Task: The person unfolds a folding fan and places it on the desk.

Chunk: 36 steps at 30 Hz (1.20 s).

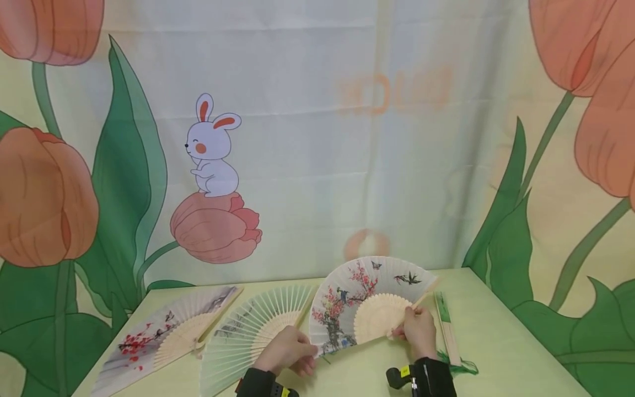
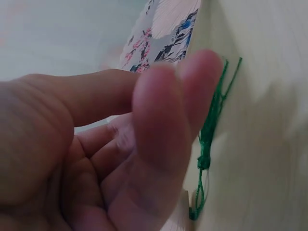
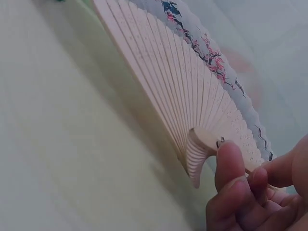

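A spread white folding fan (image 1: pixel 342 298) with pink blossoms, birds and pale wooden ribs stands tilted up above the table. My left hand (image 1: pixel 288 350) pinches its lower left corner between thumb and fingertips. In the left wrist view the fingers (image 2: pixel 161 110) cover that corner, and a green tassel (image 2: pixel 206 139) lies just past them. My right hand (image 1: pixel 420 331) grips the fan's right outer stick, close to the pivot end. The right wrist view has the fan's ribs (image 3: pixel 149 62) fanned out, their rounded ends beside my right fingers (image 3: pixel 230 168).
Left of my hands a pale green fan (image 1: pixel 238 336) lies spread on the table (image 1: pixel 516 342). Farther left is another spread fan (image 1: pixel 149 342) with red blossoms. A folded fan (image 1: pixel 448 336) with a green tassel lies at the right. A printed curtain (image 1: pixel 307 165) hangs behind.
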Each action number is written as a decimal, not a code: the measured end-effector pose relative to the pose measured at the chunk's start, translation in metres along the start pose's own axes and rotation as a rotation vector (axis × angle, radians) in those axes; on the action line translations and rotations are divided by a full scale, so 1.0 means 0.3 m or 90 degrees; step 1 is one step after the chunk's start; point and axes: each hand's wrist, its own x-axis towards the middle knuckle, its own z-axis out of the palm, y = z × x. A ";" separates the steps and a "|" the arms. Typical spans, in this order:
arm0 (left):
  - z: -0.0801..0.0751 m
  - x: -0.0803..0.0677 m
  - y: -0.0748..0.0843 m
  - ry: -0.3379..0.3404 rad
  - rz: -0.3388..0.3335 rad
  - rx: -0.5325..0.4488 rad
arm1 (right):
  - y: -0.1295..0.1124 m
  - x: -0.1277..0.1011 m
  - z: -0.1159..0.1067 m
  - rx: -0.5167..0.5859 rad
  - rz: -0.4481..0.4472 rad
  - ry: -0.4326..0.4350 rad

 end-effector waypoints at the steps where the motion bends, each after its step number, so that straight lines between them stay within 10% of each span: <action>1: 0.000 0.000 0.000 0.000 -0.002 0.001 | 0.007 0.003 0.002 -0.010 0.002 -0.003; 36: -0.024 -0.008 -0.050 -0.005 -0.006 0.084 | 0.047 0.043 0.026 -0.027 0.006 -0.027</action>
